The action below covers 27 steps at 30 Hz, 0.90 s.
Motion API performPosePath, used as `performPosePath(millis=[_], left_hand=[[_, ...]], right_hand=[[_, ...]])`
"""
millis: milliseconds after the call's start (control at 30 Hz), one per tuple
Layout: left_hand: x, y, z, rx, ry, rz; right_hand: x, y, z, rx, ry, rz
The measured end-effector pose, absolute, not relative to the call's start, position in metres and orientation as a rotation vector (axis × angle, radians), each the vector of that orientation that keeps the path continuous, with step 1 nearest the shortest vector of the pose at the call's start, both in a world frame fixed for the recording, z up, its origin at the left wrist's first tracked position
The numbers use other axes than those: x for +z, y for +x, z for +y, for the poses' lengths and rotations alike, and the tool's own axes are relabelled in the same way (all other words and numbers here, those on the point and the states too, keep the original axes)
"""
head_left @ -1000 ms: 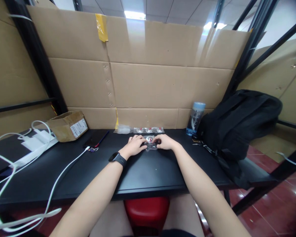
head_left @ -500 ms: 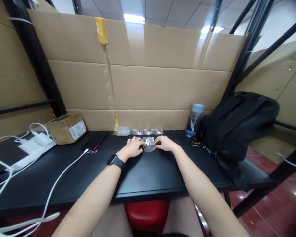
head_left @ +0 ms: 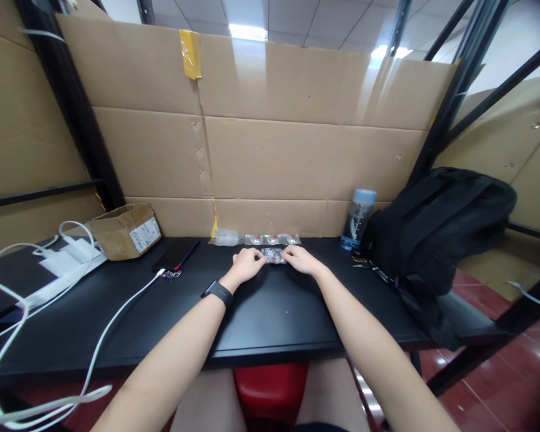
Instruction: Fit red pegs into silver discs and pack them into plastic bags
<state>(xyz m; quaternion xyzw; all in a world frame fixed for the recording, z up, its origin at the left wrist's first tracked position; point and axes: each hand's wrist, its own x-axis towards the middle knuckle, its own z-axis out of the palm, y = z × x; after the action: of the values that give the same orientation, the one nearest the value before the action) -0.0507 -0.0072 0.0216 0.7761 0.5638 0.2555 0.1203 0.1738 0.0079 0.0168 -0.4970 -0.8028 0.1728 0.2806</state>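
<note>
Between my two hands, near the back of the black table (head_left: 270, 318), is a small clear plastic packet (head_left: 273, 256) with crinkled, shiny film and dark and red specks. My left hand (head_left: 248, 264), below a dark wristwatch (head_left: 219, 293), pinches the packet's left edge. The right edge is gripped by the fingers of my right hand (head_left: 300, 259). Just behind lies a row of clear packets (head_left: 272, 239), each with a round silvery item and a red mark. Left of that row is a stack of clear plastic pieces (head_left: 225, 237). What is inside the held packet is too small to tell.
A blue-lidded bottle (head_left: 359, 219) and a black backpack (head_left: 445, 234) stand on the right. To the left are an open cardboard box (head_left: 128, 233), a phone (head_left: 173, 255) and a white power strip (head_left: 63, 279) with cables. A cardboard wall (head_left: 270, 150) closes the back.
The clear round piece with the silvery centre between my hands now appears as a flatter, crinkled packet. Both hands keep their hold at its sides. The view has shifted slightly.
</note>
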Motion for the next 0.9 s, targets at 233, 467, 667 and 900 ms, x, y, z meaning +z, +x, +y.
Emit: performPosePath(millis=[233,467,667,900], left_hand=[[0.0200,-0.0493,-0.0041,0.776,2.209,1.629],[0.0199,-0.0487,-0.0070,0.937,2.238,1.516],[0.0185,-0.0494,-0.0083,0.929,2.314,1.525],[0.0229,-0.0530,-0.0072,0.944,2.253,1.628]], right_hand=[[0.0221,0.1743,0.0098,0.434,-1.332,-2.103],[0.0177,0.1753,0.0133,0.484,-1.319,-1.988],[0.0145,0.1760,0.0162,0.550,-1.310,-1.910],[0.0203,0.1797,0.0128,0.475,-1.333,-2.002]])
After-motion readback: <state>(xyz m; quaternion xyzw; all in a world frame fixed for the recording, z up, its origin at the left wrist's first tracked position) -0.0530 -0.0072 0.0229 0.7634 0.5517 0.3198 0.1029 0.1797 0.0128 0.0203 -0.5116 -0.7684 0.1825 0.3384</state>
